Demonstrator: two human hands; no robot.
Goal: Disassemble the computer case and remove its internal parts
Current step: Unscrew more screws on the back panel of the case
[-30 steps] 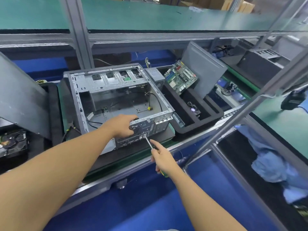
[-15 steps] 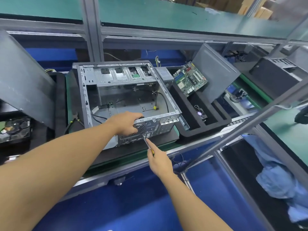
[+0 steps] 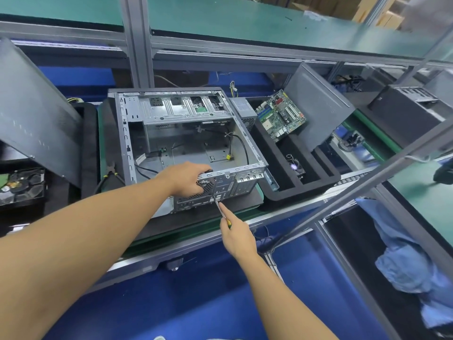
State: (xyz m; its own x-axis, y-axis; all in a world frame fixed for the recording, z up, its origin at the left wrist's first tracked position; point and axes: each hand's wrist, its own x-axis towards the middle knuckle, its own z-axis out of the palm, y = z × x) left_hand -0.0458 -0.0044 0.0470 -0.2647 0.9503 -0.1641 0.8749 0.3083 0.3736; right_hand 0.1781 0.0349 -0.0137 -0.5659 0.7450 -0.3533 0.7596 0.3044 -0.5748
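An open grey computer case [image 3: 186, 133] lies on its side on the bench, its inside bare except for a few black cables [image 3: 241, 143]. My left hand [image 3: 188, 177] grips the case's near rear panel over the fan grille. My right hand [image 3: 236, 235] holds a screwdriver [image 3: 220, 208] with a yellow-green handle; its tip touches the rear panel just below my left hand.
A black foam tray [image 3: 326, 177] to the right holds a green motherboard [image 3: 280, 116], a power supply [image 3: 242, 110], a small fan [image 3: 295, 166] and a leaning grey side panel [image 3: 318, 106]. Pliers [image 3: 111, 173] lie left of the case. Another panel [image 3: 34, 111] leans at far left. A metal frame bar [image 3: 367, 185] crosses diagonally on the right.
The view has shifted slightly. My right hand moved the screwdriver tip up against the rear panel; my left hand kept its hold on the case.
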